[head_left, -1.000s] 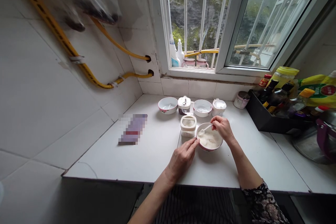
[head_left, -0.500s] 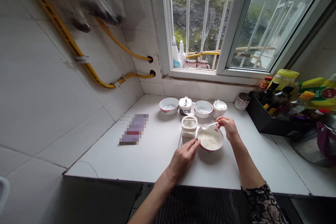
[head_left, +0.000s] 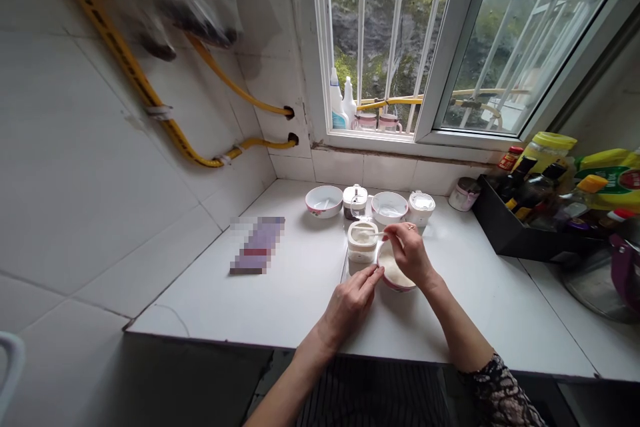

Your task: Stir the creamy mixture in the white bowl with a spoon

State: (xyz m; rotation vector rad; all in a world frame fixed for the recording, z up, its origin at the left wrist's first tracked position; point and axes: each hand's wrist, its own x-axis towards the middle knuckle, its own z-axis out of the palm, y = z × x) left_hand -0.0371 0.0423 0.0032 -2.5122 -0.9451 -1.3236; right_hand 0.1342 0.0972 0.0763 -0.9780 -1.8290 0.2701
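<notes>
Observation: white spoon (head_left: 374,233) at the mouth of the front jar (head_left: 362,252), right hand (head_left: 411,255) crossing above the bowl of pale grains (head_left: 399,289)

Tabletop (head_left: 210,310): white, runs under a barred window (head_left: 390,40). Black bin (head_left: 520,240) of bottles at its right end, well apart from the work. Blurred purple item (head_left: 260,247) lies flat on the left; identity cannot be told.

Left hand (head_left: 353,297): fingers nearly straight, tips touching the bowl's near-left rim. Whether they pinch it or only rest there, cannot tell. Right hand: thumb and fingers narrowed on the spoon handle.

Bowl: upright on the tabletop, partly hidden by the right hand. Two more bowls, left (head_left: 324,212) and right (head_left: 390,218), stand behind. Front jar: upright, just left of the bowl, no hand on it.

Spoon: roughly level, head over the jar's opening; dipped or hovering, too small to tell.

Risks (judgement): spoon catching the jar rim could scatter grains; cause, shallow angle and narrow opening. Levering on the rim could tip the jar, since nothing braces it. Heavy left fingertips could tilt the bowl. A dropped right wrist could knock its rim.
</notes>
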